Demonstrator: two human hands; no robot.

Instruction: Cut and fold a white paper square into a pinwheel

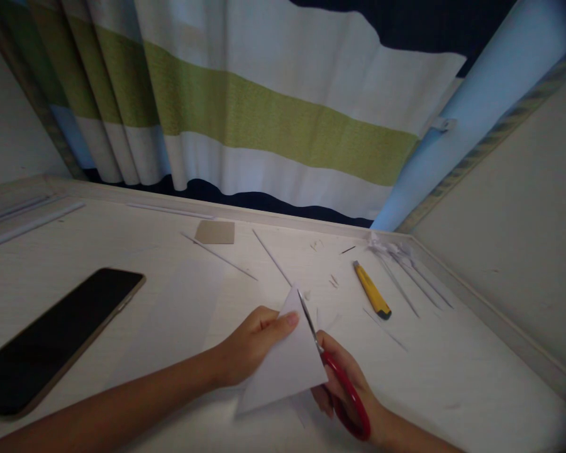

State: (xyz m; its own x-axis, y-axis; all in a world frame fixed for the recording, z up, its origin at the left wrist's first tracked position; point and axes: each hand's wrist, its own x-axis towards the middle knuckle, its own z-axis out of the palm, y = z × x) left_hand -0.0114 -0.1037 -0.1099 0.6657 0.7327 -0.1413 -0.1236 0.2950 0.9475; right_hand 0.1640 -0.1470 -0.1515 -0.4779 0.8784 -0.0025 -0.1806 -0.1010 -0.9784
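Observation:
My left hand is closed on a folded sheet of white paper, its thumb pressed flat on top. The paper has a triangular shape with a narrow tip pointing away from me. In my right hand is a pair of scissors with red handles, the fingers through the loops. Its metal blades lie along the right edge of the paper and point toward the tip. Whether the blades are parted is hard to see.
A black phone lies at the left. Behind the paper are thin white sticks and a grey-brown card. A yellow utility knife and several white paper stems lie at the right. A striped curtain hangs behind.

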